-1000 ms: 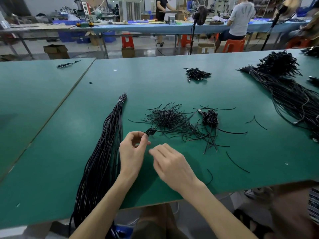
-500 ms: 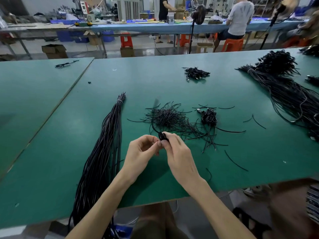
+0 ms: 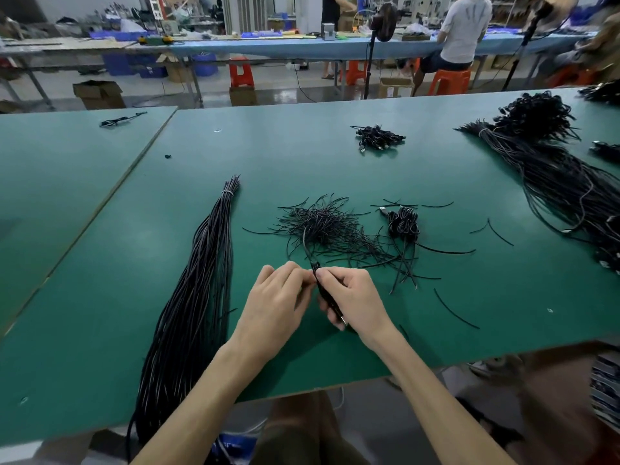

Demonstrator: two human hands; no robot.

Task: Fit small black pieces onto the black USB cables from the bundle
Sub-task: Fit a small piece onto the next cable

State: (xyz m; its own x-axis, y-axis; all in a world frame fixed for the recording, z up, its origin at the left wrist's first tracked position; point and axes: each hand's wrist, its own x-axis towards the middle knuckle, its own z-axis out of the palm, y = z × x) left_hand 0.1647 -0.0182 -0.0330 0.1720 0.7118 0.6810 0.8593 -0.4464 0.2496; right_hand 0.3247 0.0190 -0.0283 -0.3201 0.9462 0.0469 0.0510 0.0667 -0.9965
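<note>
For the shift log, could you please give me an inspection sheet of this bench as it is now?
Surface: green bench, seam at left.
Job's things: tied bundle left; pile of short pieces behind the hands.
Clutter: stray pieces right; coil beside the pile; small heap far back.
Grippers: left hand pinches the cable; right hand grips it.
Cables: big bundle at right edge.
Surroundings: seated person, red stools, boxes.

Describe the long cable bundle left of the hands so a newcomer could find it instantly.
On the green table, left of the left hand, a long cable bundle runs away from the near edge. Unlike the sprawling bundle at far right, it lies straight, its far tip cinched by a pale tie.
</note>
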